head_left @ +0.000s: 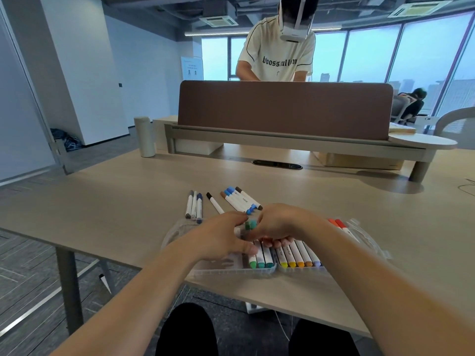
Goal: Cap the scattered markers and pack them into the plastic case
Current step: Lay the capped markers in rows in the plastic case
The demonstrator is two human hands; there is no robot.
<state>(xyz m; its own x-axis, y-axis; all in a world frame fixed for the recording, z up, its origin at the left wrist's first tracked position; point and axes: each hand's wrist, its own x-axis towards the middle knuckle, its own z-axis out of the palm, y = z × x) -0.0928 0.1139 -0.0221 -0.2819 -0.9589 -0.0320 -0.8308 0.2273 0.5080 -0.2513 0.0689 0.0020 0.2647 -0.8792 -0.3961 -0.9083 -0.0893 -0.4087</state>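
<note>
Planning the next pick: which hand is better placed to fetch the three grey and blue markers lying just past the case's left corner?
Left, I'd say. The left hand sits just short of the three markers; the right hand, curled round the green markers, would have to cross over it.

The tabletop (102,201) is pale beige woodgrain. The plastic case (231,274) is clear, and its white-barrelled markers run green to teal (260,255), then yellow, orange and lilac (298,254), with red ones (339,224) by the right edge. A raised pair of green-capped markers (250,224) matches them. Loose markers towards the far edge show grey and navy caps (194,205), black (215,203), and blue and brown (240,200).
</note>
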